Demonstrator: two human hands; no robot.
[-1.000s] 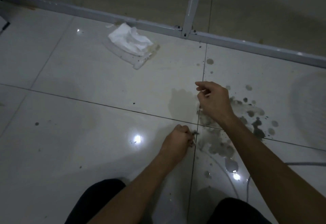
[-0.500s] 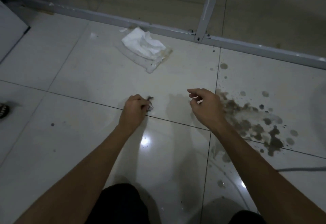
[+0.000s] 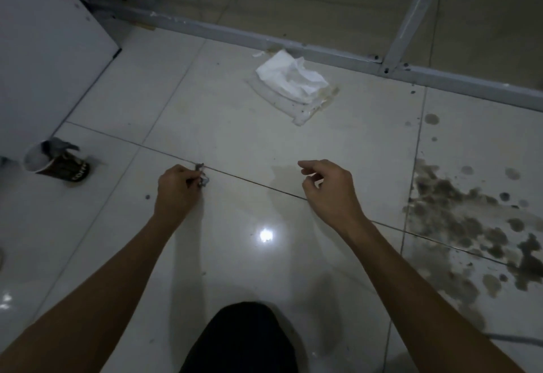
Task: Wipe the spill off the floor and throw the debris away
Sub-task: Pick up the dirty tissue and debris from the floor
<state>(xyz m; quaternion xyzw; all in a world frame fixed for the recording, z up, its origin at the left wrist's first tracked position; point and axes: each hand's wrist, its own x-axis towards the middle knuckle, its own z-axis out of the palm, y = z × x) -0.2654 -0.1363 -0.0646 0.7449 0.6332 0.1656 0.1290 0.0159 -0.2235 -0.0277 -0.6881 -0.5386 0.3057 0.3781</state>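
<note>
Head view is showing the left hand [image 3: 179, 189] pinching a small grey scrap of debris [image 3: 201, 178] between thumb and fingertips, low over the floor [image 3: 235, 137], roughly between the paper cup [image 3: 58, 166] and the right hand [image 3: 329, 193]. That hand is hovering with fingers loosely curled and nothing visible in them. The scrap is looking light, limp and probably wet, so a fingertip pinch is likely enough, though it may be shedding bits. The spill [image 3: 470, 219] is lying well to the right as a thin, gritty dark film on glossy tile, probably slippery. The tissue [image 3: 293, 78], soft and likely to tear once soaked, is best taken by its dry bunched top. The cup is lying on its side, light and apt to roll, and is best gripped round its wall. Counting: one held scrap, one main spill patch with many stray drops, one tissue wad, one cup holding something grey at its mouth.
</note>
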